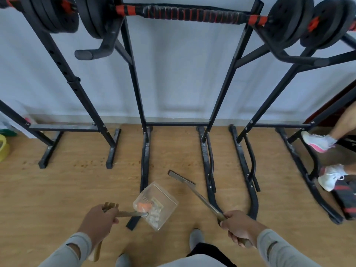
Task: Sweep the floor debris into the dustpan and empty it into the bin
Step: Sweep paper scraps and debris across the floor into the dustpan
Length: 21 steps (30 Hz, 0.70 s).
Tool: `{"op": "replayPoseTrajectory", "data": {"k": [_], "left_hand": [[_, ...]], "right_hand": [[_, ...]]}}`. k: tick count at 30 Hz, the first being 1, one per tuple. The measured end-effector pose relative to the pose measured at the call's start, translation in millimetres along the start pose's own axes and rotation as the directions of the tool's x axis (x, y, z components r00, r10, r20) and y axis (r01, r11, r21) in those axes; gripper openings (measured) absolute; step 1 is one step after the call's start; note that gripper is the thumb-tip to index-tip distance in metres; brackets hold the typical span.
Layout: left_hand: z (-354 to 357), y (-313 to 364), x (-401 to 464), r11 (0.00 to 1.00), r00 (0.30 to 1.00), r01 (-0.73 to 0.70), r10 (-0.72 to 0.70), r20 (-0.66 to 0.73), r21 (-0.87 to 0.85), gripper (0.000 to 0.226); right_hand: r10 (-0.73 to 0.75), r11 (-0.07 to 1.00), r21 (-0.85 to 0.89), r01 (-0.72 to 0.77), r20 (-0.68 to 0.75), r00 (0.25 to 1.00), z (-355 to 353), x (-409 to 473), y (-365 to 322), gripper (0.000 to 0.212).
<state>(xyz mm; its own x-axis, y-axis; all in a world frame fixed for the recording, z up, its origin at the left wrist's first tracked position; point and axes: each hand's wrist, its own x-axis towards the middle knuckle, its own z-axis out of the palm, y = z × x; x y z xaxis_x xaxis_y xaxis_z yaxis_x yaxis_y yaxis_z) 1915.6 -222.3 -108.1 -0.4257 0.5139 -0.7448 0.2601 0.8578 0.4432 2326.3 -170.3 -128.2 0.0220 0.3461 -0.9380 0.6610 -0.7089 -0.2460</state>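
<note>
Debris (152, 213): white crumpled bits, an orange piece and a tan scrap, lying inside the dustpan (165, 197), heaped toward its handle end.

Far left, at the frame edge: yellow tub (3, 148) on the wood floor (77, 189); left rack (75, 128), black, standing against the pale wall (183, 74).

Left hand (98, 221): fingers curled round the dustpan's wooden handle (127, 214), thumb side up; grey sleeve behind it.

Dustpan: clear plastic, lifted off the floor, tilted, mouth toward the racks, just right of a black rack foot (144, 164).

Brush (181, 178): black bristle head, held low over the floor just beyond the dustpan's far corner, apart from it; long shaft runs back and right.

Right hand (238, 226): fingers wrapped tight round the brush shaft near its end, knuckles up.

Above: barbell (192, 13) with red and black wrap and black plates, resting across the middle rack (223, 93).

Far right: another person's legs in white shoes (317, 141), one foot on a rack base.

Bottom centre: wearer's grey socked foot (196, 237).
</note>
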Motion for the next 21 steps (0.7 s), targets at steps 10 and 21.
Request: {"op": "replayPoseTrajectory", "data": {"k": [10,21], "left_hand": [[65.2,11.9,-32.3,0.977,0.977,0.110,-0.140,-0.161,-0.185,0.026],[69.0,3.5,-51.4,0.964,0.981,0.113,-0.146,-0.124,-0.241,0.027]], "right_hand": [[-0.075,0.985,-0.151,0.081,0.040,0.996,-90.9,38.8,-3.9,0.021],[-0.083,0.986,-0.150,0.077,-0.035,0.996,-71.3,22.7,-16.2,0.028]]}}
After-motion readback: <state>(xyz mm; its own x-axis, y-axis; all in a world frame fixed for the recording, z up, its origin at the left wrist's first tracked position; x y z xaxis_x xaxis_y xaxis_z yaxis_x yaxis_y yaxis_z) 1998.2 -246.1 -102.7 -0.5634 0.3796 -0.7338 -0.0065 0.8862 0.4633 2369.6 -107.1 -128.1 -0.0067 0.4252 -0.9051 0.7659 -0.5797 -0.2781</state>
